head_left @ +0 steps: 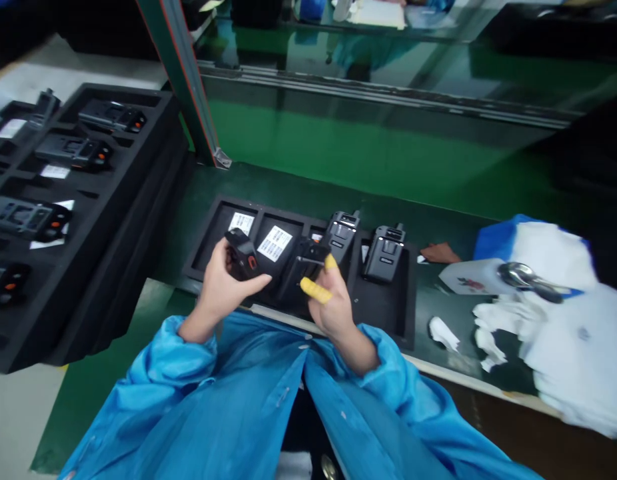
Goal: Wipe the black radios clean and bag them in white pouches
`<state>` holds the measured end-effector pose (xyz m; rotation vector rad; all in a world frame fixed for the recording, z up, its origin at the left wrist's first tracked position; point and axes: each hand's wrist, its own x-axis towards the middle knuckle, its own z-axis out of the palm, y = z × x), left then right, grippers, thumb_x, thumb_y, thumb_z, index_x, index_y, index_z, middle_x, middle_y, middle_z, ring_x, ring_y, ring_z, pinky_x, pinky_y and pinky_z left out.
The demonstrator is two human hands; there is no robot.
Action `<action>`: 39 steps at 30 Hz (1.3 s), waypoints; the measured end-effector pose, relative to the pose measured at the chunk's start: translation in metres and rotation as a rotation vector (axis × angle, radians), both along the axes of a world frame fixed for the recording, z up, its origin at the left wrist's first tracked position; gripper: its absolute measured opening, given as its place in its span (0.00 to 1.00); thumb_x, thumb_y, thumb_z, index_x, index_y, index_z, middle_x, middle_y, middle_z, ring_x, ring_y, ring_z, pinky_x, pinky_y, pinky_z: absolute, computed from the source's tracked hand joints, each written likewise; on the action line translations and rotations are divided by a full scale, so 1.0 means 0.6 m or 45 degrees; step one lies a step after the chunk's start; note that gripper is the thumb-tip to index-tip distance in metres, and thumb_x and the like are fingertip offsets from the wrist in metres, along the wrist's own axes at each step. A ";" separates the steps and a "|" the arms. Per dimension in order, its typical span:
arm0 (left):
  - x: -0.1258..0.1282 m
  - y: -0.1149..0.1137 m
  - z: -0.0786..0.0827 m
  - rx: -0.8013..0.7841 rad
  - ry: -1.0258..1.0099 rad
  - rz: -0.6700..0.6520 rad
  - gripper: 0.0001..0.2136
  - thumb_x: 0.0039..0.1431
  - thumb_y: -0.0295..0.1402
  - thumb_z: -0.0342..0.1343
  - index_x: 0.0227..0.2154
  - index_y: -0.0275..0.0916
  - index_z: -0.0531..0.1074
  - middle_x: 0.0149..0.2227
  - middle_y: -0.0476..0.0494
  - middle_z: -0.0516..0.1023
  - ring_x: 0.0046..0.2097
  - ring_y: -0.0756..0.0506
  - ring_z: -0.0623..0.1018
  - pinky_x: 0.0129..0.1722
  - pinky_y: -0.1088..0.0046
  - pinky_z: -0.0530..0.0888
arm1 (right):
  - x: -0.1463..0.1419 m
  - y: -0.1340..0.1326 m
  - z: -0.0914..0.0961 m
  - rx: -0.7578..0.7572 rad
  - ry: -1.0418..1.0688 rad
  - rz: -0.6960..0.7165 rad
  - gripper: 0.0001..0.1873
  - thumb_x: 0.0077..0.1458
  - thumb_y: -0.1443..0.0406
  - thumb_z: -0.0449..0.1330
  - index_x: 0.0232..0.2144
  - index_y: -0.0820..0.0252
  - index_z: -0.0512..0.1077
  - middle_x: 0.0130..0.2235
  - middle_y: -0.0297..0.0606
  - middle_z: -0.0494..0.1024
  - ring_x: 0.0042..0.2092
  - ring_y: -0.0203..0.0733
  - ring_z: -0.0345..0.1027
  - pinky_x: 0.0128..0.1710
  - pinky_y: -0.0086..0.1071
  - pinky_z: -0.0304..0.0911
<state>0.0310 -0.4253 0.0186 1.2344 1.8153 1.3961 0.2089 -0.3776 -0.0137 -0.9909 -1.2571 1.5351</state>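
Note:
My left hand [223, 283] grips a black two-way radio [244, 253] with an orange button on its side. Yellow finger cots cover two fingers of my right hand [332, 303], which pinches a dark, blocky part [311, 252] whose kind I cannot make out. Both hands are over a black foam tray [198, 263] on the bench. Two white barcode labels lie in its left compartments, a label [275, 243] being the nearer to the middle. Farther right in the tray are a radio [342, 233] with a stub antenna and another radio [384, 255].
On the left, stacked black foam trays [153, 133] hold several radios. To the right lie a clear bottle [471, 277], a metal spoon-like item [526, 277], crumpled white tissue [443, 333] and white cloth [583, 347]. A green upright post [188, 87] stands behind the bench.

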 end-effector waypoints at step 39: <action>-0.038 0.080 0.017 -0.435 -1.443 0.013 0.22 0.56 0.53 0.54 0.30 0.36 0.70 0.26 0.45 0.75 0.29 0.48 0.77 0.28 0.73 0.76 | -0.009 0.061 0.036 -0.944 0.601 -0.242 0.05 0.52 0.71 0.56 0.28 0.59 0.71 0.31 0.34 0.79 0.39 0.34 0.73 0.43 0.30 0.71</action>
